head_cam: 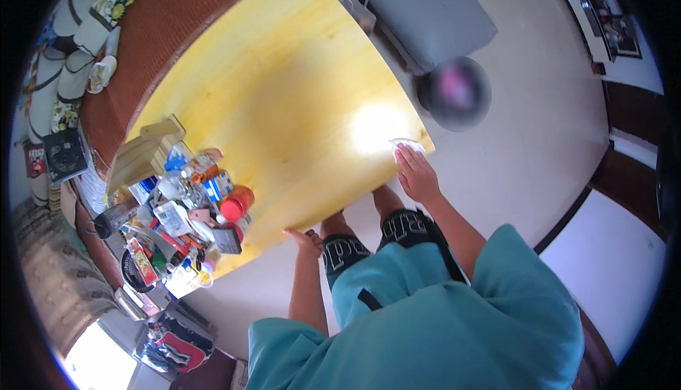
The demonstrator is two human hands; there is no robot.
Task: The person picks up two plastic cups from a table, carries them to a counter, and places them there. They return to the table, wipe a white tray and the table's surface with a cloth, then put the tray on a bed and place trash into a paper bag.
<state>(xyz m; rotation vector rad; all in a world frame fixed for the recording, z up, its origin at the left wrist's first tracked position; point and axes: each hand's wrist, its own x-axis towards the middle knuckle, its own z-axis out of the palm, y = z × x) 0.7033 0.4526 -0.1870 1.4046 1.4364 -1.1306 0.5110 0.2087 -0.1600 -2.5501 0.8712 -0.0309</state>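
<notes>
My right hand presses a white wipe or tissue flat on the table, close to its right corner. The table has a yellowish wooden top, with a bright glare spot just beside the wipe. My left hand is at the near edge of the table, thumb stretched out along it and the other fingers curled. Nothing shows in that hand. Between the hands, the near edge of the tabletop runs in front of my legs.
Piled items crowd the table's left end: a red-lidded jar, bottles, boxes and a black basket. A wooden rack stands behind them. Past the far side lie a reddish-brown mat and cushions. A grey padded seat stands at upper right.
</notes>
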